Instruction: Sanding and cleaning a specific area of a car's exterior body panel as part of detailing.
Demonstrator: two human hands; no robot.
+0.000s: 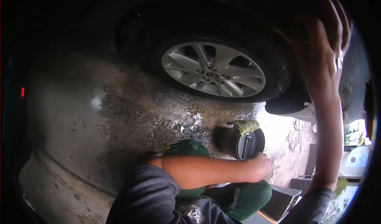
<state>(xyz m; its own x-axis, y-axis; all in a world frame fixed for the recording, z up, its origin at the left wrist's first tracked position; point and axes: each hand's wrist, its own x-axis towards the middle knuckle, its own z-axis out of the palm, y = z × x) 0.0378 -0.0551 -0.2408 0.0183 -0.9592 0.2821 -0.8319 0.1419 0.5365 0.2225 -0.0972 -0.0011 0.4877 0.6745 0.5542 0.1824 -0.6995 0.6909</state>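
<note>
My right hand (323,51) is raised at the upper right. Its fingers are spread and somewhat blurred, and they lie against or close to the dark car body beside the tyre (281,71); I cannot tell whether they touch. Across my lap stretches my left arm, ending in a closed left hand (260,168) above my green-trousered knee (252,196). What that fist holds, if anything, is hidden. Just beyond it stands a dark round container (260,140) with a grip on top. A yellow-green cloth (246,126) drapes over its far edge. The silver spoked wheel (214,75) faces me.
Wet, worn concrete floor (131,105) surrounds the wheel. A black mud flap (287,105) hangs by the tyre. Grey blocks or steps (279,200) are at the lower right, near a white vehicle (357,158). Deep shadow covers the top.
</note>
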